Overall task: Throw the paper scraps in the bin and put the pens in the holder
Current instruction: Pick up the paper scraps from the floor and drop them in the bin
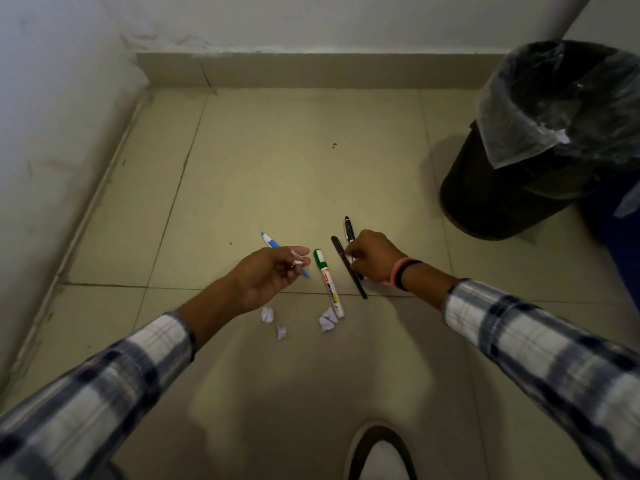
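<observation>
Down on the tiled floor [277, 168], the left hand [266, 275] pinches a crumpled paper scrap [297, 262] between its fingers, hiding the middle of the blue pen [270, 242] beneath it. The right hand [375, 256] curls over two black pens [349, 268], fingers closed around something small and white I cannot identify. Three loose scraps [327, 318] lie near the green whiteboard marker [328, 282]; the lined bin [540, 143] stands well apart, cut off at the right edge.
</observation>
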